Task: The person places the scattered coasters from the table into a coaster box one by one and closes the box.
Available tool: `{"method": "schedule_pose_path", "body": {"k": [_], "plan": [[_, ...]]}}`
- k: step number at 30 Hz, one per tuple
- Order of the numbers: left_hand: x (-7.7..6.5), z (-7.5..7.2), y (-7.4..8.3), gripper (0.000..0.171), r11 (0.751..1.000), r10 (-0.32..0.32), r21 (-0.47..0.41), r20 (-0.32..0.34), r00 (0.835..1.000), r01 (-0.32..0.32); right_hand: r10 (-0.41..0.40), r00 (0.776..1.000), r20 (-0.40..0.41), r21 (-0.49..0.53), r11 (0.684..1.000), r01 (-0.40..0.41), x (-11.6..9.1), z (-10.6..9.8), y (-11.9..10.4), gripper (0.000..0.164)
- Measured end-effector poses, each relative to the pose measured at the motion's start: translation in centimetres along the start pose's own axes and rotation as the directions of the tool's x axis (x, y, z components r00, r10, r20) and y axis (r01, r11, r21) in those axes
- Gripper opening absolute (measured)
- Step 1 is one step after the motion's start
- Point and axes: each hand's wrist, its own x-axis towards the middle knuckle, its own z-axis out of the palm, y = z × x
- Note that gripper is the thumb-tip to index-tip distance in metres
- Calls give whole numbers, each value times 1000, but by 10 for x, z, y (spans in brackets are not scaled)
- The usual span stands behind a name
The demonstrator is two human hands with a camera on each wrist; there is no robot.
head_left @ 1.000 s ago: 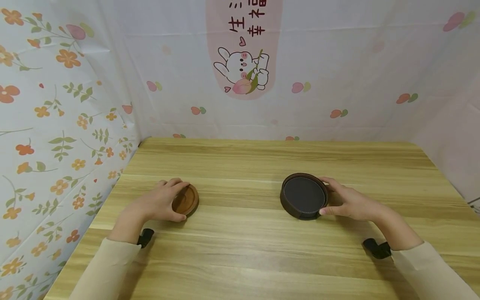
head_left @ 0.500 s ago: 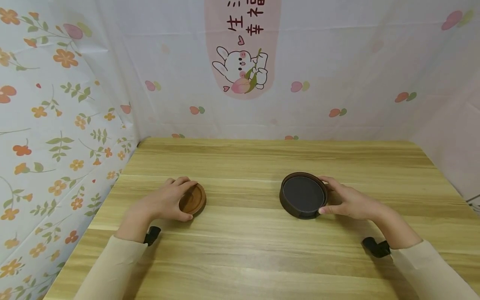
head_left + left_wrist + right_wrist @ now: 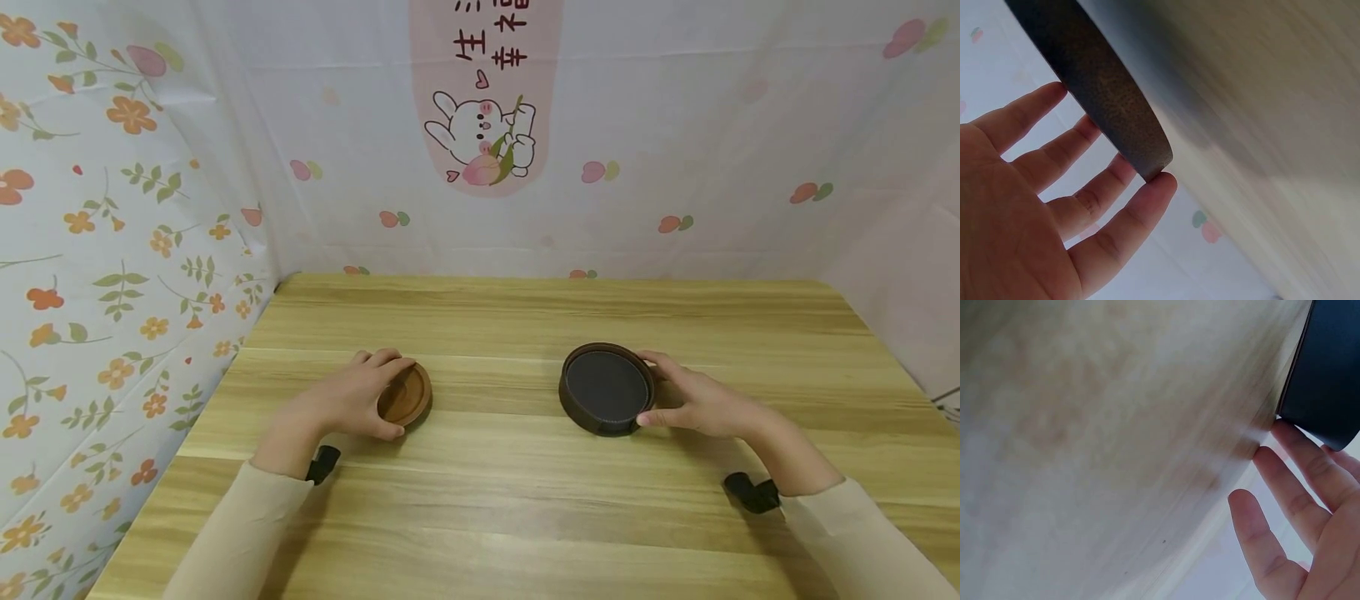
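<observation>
My left hand (image 3: 347,403) grips a round brown wooden coaster (image 3: 409,397) by its edge, thumb on the near side and fingers on the far side. In the left wrist view the coaster's dark side (image 3: 1107,84) shows close over the table, with the fingertips at its rim. On the right, a round black coaster holder (image 3: 581,414) with a stitched dark coaster (image 3: 609,387) inside stands on the table. My right hand (image 3: 697,404) holds its right side between thumb and fingers. The right wrist view catches only a corner of the holder (image 3: 1325,375).
The wood-grain table (image 3: 480,508) spans the space between and in front of both hands. Behind it hangs a white printed cloth (image 3: 645,108), and a flowered cloth (image 3: 135,275) borders the left side. A black wrist mount (image 3: 752,493) sits under the right wrist.
My left hand has moved to the right with the wooden coaster, closer to the black holder. The right hand and the holder have stayed in place.
</observation>
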Motion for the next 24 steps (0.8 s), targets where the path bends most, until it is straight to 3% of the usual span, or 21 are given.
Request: {"method": "schedule_pose_path", "body": {"k": [24], "plan": [[30, -2, 33, 94, 992, 126, 2, 26, 992, -126, 1, 1000, 5, 31, 1000, -1, -1, -1, -4, 89]]}}
